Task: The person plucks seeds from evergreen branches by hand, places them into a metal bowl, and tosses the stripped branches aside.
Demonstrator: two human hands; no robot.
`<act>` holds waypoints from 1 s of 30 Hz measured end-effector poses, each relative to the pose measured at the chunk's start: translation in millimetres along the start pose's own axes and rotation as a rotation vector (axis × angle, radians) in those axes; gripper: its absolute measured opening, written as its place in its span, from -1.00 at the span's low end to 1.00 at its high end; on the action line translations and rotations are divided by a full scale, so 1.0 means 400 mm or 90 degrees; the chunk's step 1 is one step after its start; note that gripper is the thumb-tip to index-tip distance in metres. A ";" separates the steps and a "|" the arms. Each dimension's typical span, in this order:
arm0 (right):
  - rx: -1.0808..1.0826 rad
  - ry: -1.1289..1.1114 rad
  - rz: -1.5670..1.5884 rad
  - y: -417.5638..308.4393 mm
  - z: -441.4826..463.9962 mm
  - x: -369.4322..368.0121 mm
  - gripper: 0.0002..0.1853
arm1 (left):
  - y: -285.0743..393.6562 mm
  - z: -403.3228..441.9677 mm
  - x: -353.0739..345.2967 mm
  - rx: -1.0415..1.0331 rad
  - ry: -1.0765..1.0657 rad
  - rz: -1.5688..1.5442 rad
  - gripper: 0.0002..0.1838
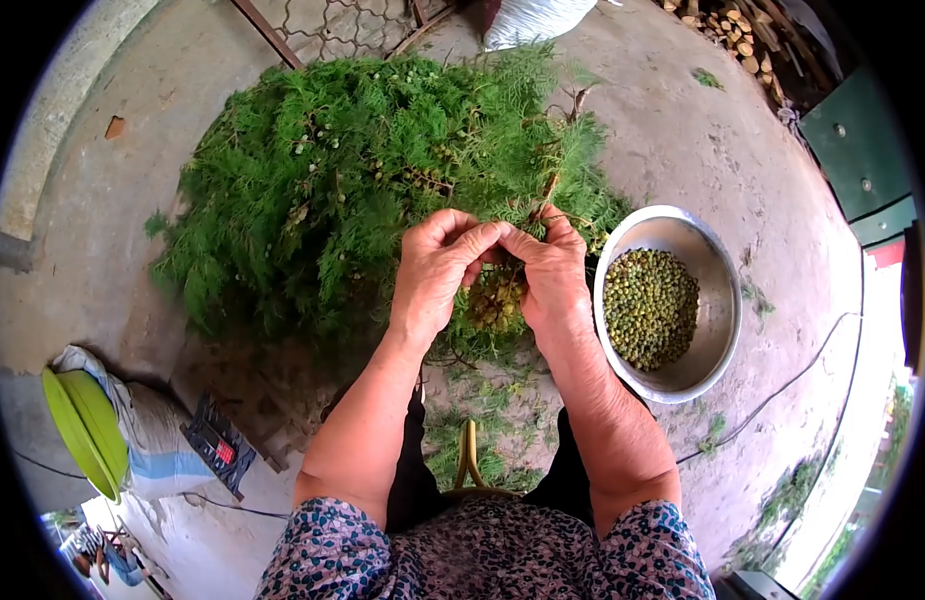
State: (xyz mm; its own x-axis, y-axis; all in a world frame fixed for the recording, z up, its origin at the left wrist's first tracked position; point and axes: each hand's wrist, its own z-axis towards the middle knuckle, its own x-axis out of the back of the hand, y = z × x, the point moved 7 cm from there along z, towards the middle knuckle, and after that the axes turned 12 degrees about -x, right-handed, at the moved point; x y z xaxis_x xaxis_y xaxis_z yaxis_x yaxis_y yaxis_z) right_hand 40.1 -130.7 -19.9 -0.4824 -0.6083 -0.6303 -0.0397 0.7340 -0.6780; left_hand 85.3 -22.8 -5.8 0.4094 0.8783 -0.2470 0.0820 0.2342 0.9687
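Observation:
A large heap of green conifer branches (pixel 312 190), with small pale green cones among the sprays, lies in front of me. My left hand (pixel 437 265) is closed in a pinch, its thumb tip meeting the right thumb; what it pinches is too small to make out. My right hand (pixel 550 265) is closed around a conifer branch (pixel 550 188) whose brown stem rises above the fingers. Yellowish-green sprays (pixel 494 300) hang below both hands. Beside my right forearm stands a metal bowl (pixel 720 330), partly filled with small round green cones (pixel 650 305).
On the left, a bright green basin (pixel 87 430) leans against a pale sack (pixel 162 440). A white sack (pixel 537 22) stands at the far side. Cut firewood (pixel 727 30) is stacked at the upper right. A thin cable (pixel 782 385) crosses the concrete floor on the right.

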 end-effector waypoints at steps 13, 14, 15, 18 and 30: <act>-0.020 -0.038 -0.098 -0.028 -0.009 -0.020 -0.85 | -0.008 0.002 0.006 0.012 -0.010 -0.155 -0.87; -0.018 -0.038 -0.098 -0.028 -0.011 -0.023 -0.85 | -0.013 0.008 0.015 0.006 0.018 -0.199 -0.88; -0.004 -0.026 -0.116 -0.029 -0.015 -0.028 -0.86 | -0.016 0.015 0.023 0.027 0.024 -0.227 -0.91; 0.005 -0.032 -0.183 -0.021 -0.026 -0.045 -0.92 | 0.004 0.021 0.031 -0.008 0.072 -0.261 -0.89; 0.171 -0.036 -0.559 0.043 -0.036 -0.063 -0.78 | 0.043 0.026 0.037 -0.099 0.034 0.068 -0.91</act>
State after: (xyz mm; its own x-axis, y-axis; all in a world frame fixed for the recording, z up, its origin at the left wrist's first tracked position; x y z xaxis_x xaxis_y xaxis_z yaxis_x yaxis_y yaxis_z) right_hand 39.1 -98.4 -10.3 -0.3316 -0.9330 0.1396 -0.1631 -0.0891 -0.9826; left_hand 102.1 -10.1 7.6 0.3591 0.9214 -0.1487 -0.1027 0.1973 0.9749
